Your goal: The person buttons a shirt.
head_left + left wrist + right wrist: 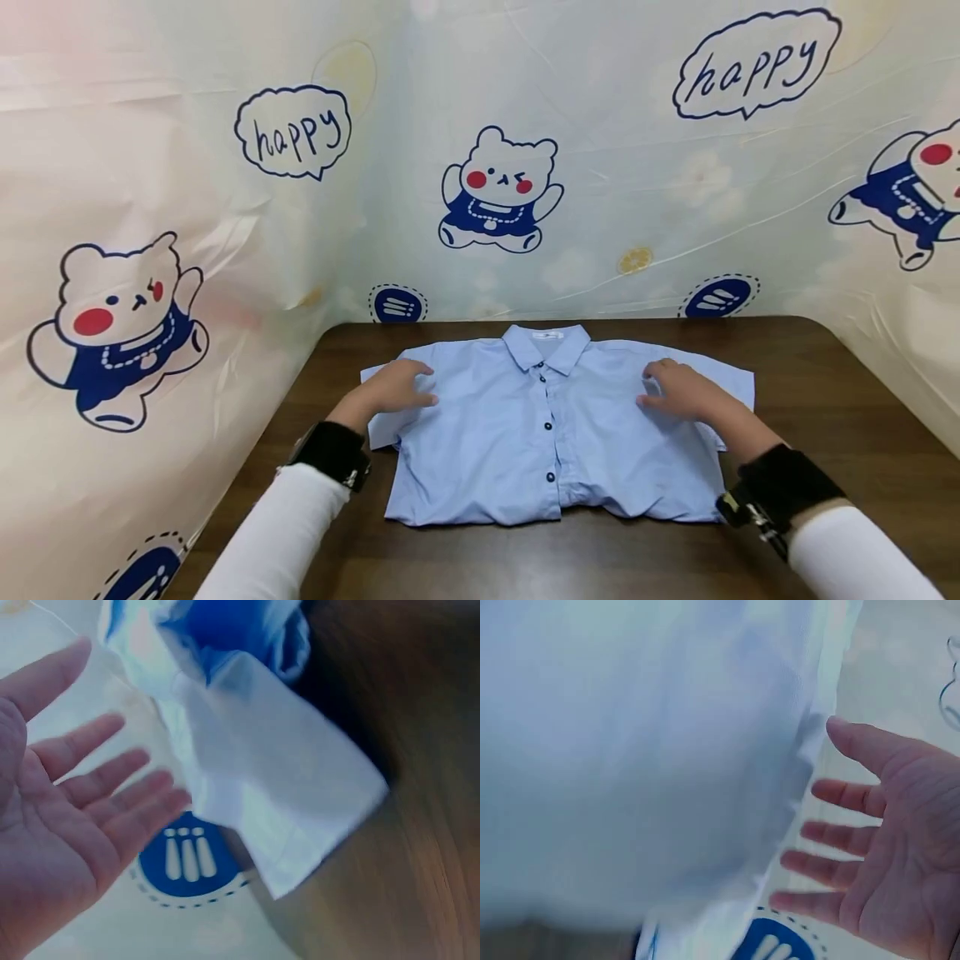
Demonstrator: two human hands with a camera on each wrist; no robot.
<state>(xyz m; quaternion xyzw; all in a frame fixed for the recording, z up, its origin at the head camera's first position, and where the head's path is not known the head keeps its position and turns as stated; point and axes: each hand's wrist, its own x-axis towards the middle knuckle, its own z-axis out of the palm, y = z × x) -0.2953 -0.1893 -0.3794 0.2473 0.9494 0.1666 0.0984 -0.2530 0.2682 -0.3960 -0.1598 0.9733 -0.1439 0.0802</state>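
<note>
A light blue short-sleeved shirt lies front up on the brown table, its collar at the far side and dark buttons down the middle. Over the sleeve on the left, my left hand is held with fingers spread and nothing in them. In the left wrist view its palm faces the camera beside the pale sleeve. My right hand hovers over the opposite sleeve side, fingers apart. Bare fingers and palm show beside the blurred shirt cloth in the right wrist view.
The dark wooden table has rounded far corners. Behind it and along both sides hangs a pale curtain printed with bears and "happy" bubbles. Black wrist straps with small devices sit on both wrists.
</note>
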